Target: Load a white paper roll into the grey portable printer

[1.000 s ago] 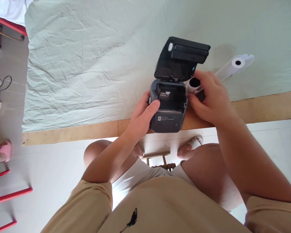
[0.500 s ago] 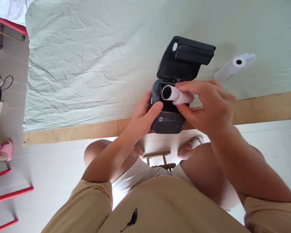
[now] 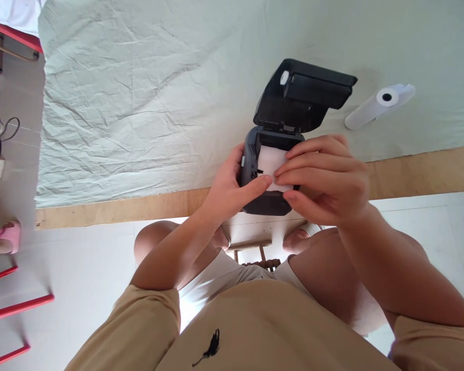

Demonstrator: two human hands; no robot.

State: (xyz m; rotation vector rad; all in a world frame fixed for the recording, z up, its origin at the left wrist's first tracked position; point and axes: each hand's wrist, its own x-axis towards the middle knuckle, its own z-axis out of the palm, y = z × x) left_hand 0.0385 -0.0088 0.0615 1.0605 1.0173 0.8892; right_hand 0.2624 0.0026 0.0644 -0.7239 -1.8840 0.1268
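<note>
Creased pale green cloth [image 3: 201,82] over wooden tabletop [image 3: 119,210]; pink slipper [image 3: 10,237], red bars [image 3: 19,307] at left; white floor [image 3: 88,278].

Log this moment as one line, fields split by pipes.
left hand: holding black printer | right hand: touching white roll inside printer | lid: open | other rolled white paper: on green cloth, apart from hands

Brt floor [image 3: 88,278], soft shadows, wide-angle dist.
</note>
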